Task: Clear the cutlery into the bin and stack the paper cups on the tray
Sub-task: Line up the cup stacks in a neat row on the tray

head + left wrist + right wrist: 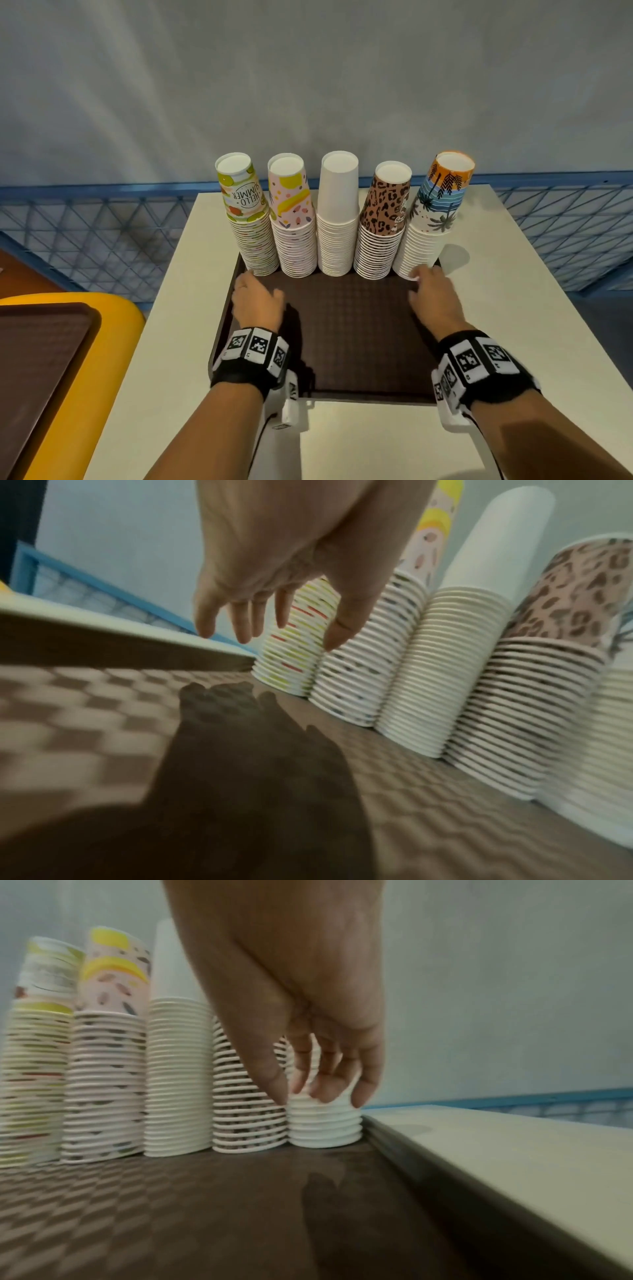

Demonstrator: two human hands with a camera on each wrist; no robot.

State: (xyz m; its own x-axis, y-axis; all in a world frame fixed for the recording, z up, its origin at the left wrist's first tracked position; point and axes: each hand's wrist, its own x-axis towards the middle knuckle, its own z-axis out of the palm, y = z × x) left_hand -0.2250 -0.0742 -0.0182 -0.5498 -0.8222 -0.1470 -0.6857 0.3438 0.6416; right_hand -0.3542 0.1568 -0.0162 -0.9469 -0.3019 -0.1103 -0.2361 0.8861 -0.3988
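Five stacks of upturned paper cups stand in a row along the far edge of the brown tray (349, 325). From the left they are a fruit-print stack (251, 226), a pink banana stack (294, 236), a plain white one (337, 222), a leopard one (382, 233) and a palm-tree one (431, 222). My left hand (253, 284) hovers low by the fruit-print stack (291, 647) with straight, spread fingers, holding nothing. My right hand (424, 281) has its thumb and fingers round the bottom of the palm-tree stack (325, 1129). No cutlery shows.
The tray lies on a white table (513, 308), with bare tabletop to its right and in front. A yellow unit (113, 318) at the left carries another brown tray (41, 359). A blue mesh fence (85, 233) runs behind the table.
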